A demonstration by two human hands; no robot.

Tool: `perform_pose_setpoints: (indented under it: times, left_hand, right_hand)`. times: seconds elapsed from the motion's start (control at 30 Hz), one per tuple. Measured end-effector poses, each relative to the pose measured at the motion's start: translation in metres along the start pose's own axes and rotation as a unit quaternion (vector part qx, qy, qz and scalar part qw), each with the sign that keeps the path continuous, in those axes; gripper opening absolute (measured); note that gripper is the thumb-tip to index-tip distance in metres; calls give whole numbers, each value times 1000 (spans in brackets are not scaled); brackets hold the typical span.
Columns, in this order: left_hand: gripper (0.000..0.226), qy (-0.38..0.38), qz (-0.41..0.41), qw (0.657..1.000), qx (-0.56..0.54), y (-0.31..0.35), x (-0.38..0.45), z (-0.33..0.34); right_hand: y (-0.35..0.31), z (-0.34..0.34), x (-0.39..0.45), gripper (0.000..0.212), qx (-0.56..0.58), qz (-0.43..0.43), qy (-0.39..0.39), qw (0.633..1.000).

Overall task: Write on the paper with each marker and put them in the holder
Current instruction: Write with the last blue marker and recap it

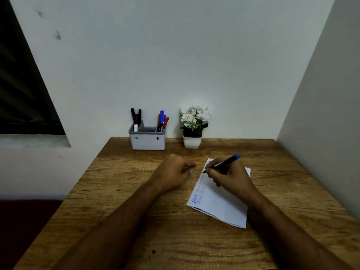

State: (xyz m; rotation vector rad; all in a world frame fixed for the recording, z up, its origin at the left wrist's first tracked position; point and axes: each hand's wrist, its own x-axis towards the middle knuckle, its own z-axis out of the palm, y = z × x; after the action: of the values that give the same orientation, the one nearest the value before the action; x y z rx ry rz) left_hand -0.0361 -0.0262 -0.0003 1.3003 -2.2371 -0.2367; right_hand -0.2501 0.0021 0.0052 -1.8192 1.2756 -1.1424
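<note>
Head view: right hand [228,177] pinches black marker [222,164], tip on paper [220,201] near its far edge. Left hand [175,172] loosely curled, holds nothing, on surface [116,191] just left of paper. Holder [147,140] beyond paper, markers inside.

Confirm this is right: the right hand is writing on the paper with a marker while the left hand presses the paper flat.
Not quite. In the head view the left hand rests on the table beside the paper, not on it. The right hand does hold the marker to the paper.
</note>
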Motion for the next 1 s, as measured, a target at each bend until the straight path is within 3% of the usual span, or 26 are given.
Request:
perform_pose_setpoints:
  times: [0.17,0.37,0.53,0.63,0.7,0.77,0.87,0.9,1.0]
  left_hand:
    - [29,35,2,994,107,1,15,-5]
    - [20,-26,-84,978,187,-11,22,5]
    - [11,-32,-91,974,205,-18,24,8]
    - [12,39,-117,980,155,-20,25,10]
    - [15,130,-177,975,31,-16,27,7]
    - [14,197,-285,925,-158,-13,31,2]
    - [9,218,-429,718,-504,-3,33,-3]
    - [9,216,-443,674,-551,-2,32,-4]
    - [11,193,-450,624,-608,2,26,-3]
  right_hand:
    - [-4,1,19,8,-3,-11,29,1000]
    - [7,11,34,11,6,-17,50,999]
    - [13,18,39,18,28,-30,54,998]
    - [12,19,39,18,33,-67,63,995]
    - [12,19,37,15,36,-101,58,993]
    - [11,19,35,16,36,-121,45,991]
    - [7,22,31,17,23,-143,41,989]
    - [5,23,30,18,20,-150,38,988]
    - [2,26,28,18,8,-161,27,987]
